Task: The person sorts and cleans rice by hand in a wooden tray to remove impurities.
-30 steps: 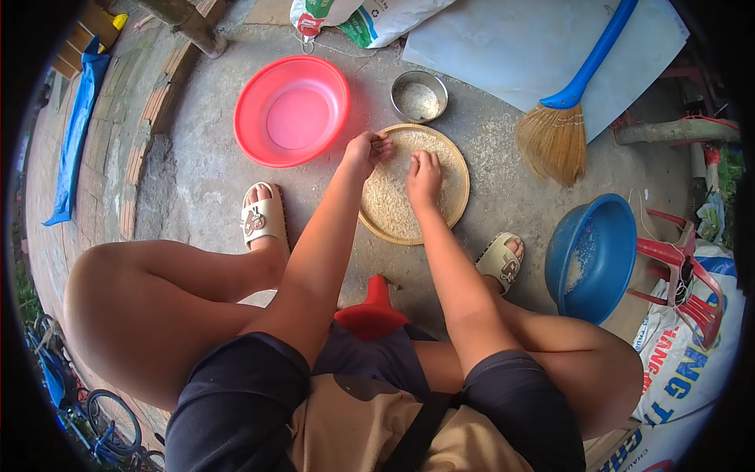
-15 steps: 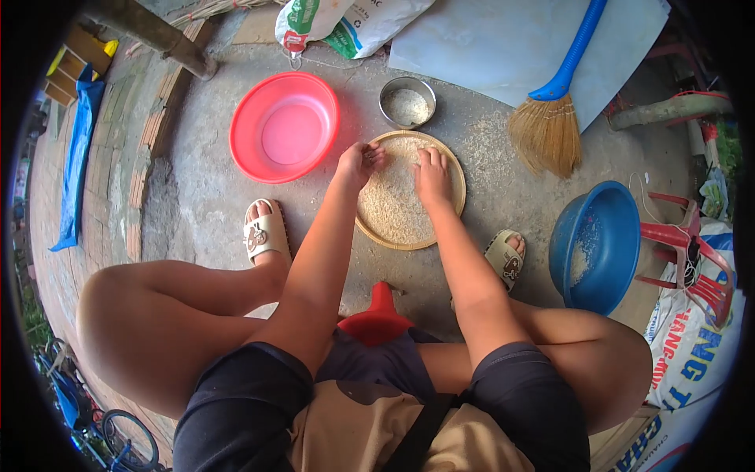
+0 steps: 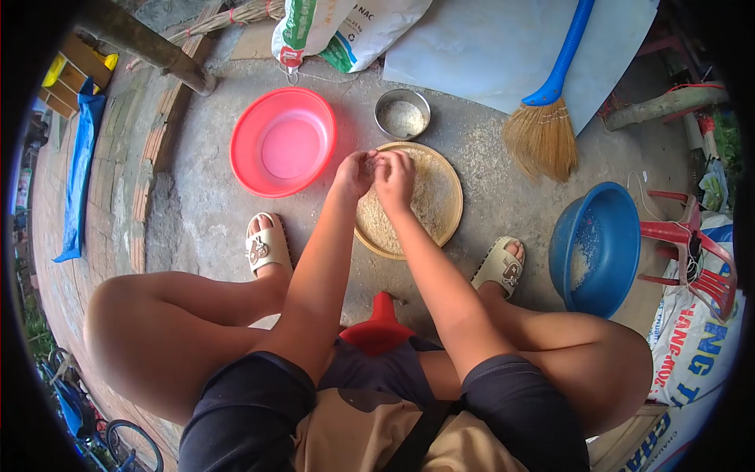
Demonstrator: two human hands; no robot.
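Observation:
A round woven tray (image 3: 451, 206) lies on the concrete in front of me, with pale grain (image 3: 393, 228) spread over it. My left hand (image 3: 358, 173) is at the tray's upper left edge, its fingers curled. Against it is my right hand (image 3: 395, 177), fingers bent together and meeting the left fingertips. Whatever sits between the fingers is hidden or too small to name. Just beyond the tray stands a small metal bowl (image 3: 427, 118) with whitish grain in it.
A pink basin (image 3: 244, 149) stands left of the tray, a blue basin (image 3: 621, 259) with some grain to the right. A broom (image 3: 550, 118) rests on a grey sheet (image 3: 472, 55). Grain is scattered on the floor. Also at right is a red plastic chair (image 3: 684, 236).
My right hand has moved left from over the grain to meet my left hand, and its fingers have bent in. The view has shifted slightly.

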